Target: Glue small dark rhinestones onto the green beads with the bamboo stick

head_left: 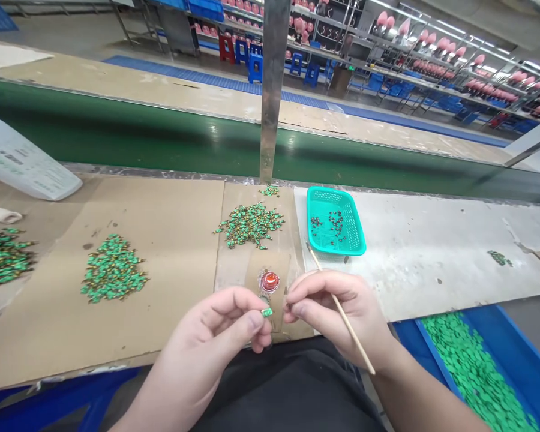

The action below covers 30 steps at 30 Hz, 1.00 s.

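My left hand (pixel 234 324), in the lower middle, pinches a small green piece (pixel 267 312) between thumb and forefinger. Just to its right, my right hand (pixel 342 312) is closed, with a tiny dark piece (pixel 289 305) at the fingertips. A thin wooden brush (pixel 344 315) also rests in the right hand, slanting across the palm, its dark tip near the basket. Behind the fingers sits a small round dish of red liquid (pixel 270 281). Farther back lies a heap of small green and gold pieces (pixel 252 225). A turquoise basket (pixel 360 240) with several tiny dark pieces stands right of it.
More green-and-gold heaps (pixel 113 270) lie on cardboard at left, near a white plastic jug (pixel 27 159). A metal post (pixel 272 90) rises behind the table. At lower right, a blue bin (pixel 517 342) holds green pieces. A green conveyor belt (pixel 162 138) runs behind.
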### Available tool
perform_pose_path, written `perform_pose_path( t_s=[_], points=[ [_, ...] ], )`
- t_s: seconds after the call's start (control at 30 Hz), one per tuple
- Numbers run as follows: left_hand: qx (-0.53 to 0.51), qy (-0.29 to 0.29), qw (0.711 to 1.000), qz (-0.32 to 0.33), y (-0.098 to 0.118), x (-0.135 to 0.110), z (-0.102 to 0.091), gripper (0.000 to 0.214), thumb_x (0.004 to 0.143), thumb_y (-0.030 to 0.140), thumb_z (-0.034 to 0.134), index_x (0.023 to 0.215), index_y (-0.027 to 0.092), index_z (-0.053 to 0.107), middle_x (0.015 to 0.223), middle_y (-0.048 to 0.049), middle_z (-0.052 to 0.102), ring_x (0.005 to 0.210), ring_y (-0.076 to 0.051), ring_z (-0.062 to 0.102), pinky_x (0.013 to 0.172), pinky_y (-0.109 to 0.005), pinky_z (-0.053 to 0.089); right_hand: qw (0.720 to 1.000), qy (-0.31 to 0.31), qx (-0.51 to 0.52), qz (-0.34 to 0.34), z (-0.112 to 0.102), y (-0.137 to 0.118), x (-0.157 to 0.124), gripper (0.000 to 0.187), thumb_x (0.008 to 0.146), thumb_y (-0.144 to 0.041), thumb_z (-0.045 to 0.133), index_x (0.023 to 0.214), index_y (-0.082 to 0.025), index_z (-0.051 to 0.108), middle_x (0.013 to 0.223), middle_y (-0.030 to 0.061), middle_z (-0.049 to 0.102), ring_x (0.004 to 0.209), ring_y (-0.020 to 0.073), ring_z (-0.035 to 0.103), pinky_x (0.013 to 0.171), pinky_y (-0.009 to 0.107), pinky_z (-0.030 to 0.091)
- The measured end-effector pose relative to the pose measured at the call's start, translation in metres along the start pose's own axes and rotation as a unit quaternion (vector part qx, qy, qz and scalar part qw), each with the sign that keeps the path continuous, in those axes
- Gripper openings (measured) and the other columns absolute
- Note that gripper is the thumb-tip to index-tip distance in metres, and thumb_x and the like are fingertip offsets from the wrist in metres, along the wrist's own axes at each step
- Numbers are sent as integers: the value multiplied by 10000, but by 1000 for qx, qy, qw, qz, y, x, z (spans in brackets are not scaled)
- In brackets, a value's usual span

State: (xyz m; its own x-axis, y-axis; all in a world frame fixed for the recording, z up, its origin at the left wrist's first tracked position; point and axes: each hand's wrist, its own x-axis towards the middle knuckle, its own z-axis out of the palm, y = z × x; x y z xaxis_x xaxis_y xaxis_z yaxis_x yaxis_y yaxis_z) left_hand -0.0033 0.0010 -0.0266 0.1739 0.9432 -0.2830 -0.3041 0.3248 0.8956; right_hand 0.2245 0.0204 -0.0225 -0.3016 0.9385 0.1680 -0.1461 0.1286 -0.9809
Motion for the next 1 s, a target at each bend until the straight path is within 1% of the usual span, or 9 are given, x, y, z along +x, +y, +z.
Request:
perform_pose_path(
  t_s=[0.1, 0.2, 0.33, 0.43, 0.57, 0.67, 0.77, 0.87, 1.0],
  points=[
    [-6, -2, 1000, 0, -1, -1, 2, 416, 768, 617, 1141, 761, 252, 941, 651, -51, 812, 624, -179, 742, 608, -214, 636, 998, 20, -50, -24, 2, 0, -2, 72, 1007, -177, 936, 1018, -240, 904, 936, 31, 907, 795, 180, 867, 728, 278, 717],
    [-8, -12, 1000, -2, -3, -3, 2, 422, 794, 619, 1128, 762, 251, 925, 657, -56, 826, 629, -190, 760, 595, -222, 625, 992, 29, -112, -53, 0, -1, -3, 99, 1012, -221, 964, 971, -251, 879, 915, 27, 895, 799, 191, 834, 718, 296, 684],
    [-2, -28, 1000, -9, -7, -5, -3, 415, 859, 625, 1086, 777, 262, 904, 672, -48, 832, 629, -189, 740, 606, -239, 608, 977, 0, -174, -122, -2, -4, -3, 72, 1069, -202, 912, 1048, -262, 878, 977, 45, 908, 851, 219, 862, 789, 343, 718],
    [14, -38, 999, -10, -9, -7, -5, 429, 887, 647, 1056, 769, 271, 887, 673, -38, 821, 644, -186, 720, 625, -245, 593, 969, -12, -189, -159, 0, -5, -3, 79, 1095, -195, 898, 1098, -269, 868, 992, 50, 909, 872, 227, 876, 845, 367, 746],
    [22, -43, 999, -9, -12, -8, -5, 408, 923, 636, 1025, 782, 283, 876, 671, -24, 801, 656, -184, 685, 628, -251, 560, 964, -21, -194, -180, 2, -5, -3, 86, 1115, -195, 884, 1123, -274, 851, 991, 46, 907, 887, 222, 885, 853, 362, 757],
    [22, -46, 999, -13, -12, -8, -5, 407, 925, 623, 1026, 776, 279, 869, 664, -26, 787, 651, -190, 667, 625, -266, 550, 961, -31, -199, -190, 2, -4, -3, 102, 1118, -172, 874, 1136, -267, 843, 996, 47, 907, 903, 212, 890, 856, 338, 757],
    [20, -46, 999, -15, -11, -8, -5, 400, 929, 619, 1024, 785, 277, 874, 659, -27, 781, 647, -194, 663, 618, -272, 546, 957, -40, -208, -201, 1, -5, -3, 104, 1123, -173, 868, 1152, -269, 841, 993, 48, 906, 910, 217, 894, 862, 338, 763],
    [21, -48, 998, -17, -12, -8, -5, 393, 941, 615, 1016, 794, 279, 873, 662, -24, 785, 652, -193, 661, 625, -269, 547, 950, -47, -229, -209, 0, -8, -3, 108, 1140, -179, 841, 1186, -276, 841, 1000, 53, 907, 919, 228, 898, 839, 345, 768],
    [35, -42, 998, -13, -13, -11, -6, 398, 949, 600, 1000, 780, 274, 846, 656, -20, 776, 643, -192, 643, 639, -274, 554, 935, -69, -266, -224, -2, -12, -4, 111, 1157, -162, 816, 1220, -253, 820, 1025, 64, 915, 939, 224, 901, 867, 335, 766]
  ],
)
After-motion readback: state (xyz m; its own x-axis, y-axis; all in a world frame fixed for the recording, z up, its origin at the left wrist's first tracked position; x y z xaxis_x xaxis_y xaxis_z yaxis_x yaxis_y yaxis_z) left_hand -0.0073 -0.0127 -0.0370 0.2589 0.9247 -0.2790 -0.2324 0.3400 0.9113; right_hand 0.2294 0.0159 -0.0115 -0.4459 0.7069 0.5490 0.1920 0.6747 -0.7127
